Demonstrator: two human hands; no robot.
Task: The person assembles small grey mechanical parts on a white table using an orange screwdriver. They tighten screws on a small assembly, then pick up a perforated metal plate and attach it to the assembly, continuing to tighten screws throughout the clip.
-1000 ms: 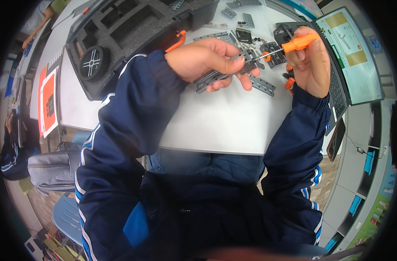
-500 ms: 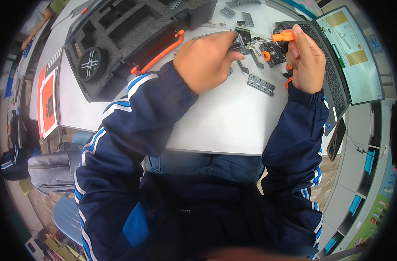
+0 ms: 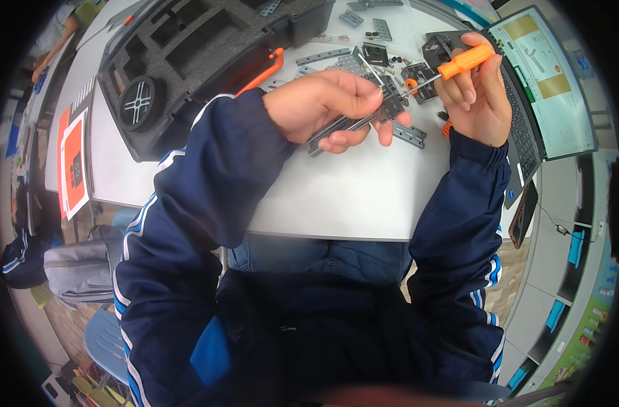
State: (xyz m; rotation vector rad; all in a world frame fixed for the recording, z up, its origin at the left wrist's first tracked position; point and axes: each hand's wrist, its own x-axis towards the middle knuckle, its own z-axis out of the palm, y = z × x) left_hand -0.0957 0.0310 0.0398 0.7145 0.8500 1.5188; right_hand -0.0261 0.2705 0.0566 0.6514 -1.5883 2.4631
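Observation:
My left hand point(image 3: 326, 105) is closed around a dark grey metal beam assembly point(image 3: 391, 107), with the thumb on top and fingers underneath. Its long rails slant down toward my left, and a small square bracket sits at the right end. In my right hand point(image 3: 481, 98) is a screwdriver point(image 3: 464, 62), gripped by its orange handle between thumb and fingers. The shaft slants down to the left, and its tip is at or close to the bracket; whether it sits in a screw is too small to tell. A slotted metal plate point(image 3: 410, 135) lies on the table just beyond the bracket.
Several metal beams point(image 3: 323, 55) and small parts lie on the white table point(image 3: 336, 203). A black foam-lined case point(image 3: 207, 61) with a wheel point(image 3: 142, 102) stands at left. An open laptop point(image 3: 543, 81) stands at right. A black module with an orange ring point(image 3: 418, 81) lies behind the screwdriver.
My left hand has turned over and brought the beam assembly nearer to me. The screwdriver has tilted, its tip now pointing lower left. Loose parts behind have come into view.

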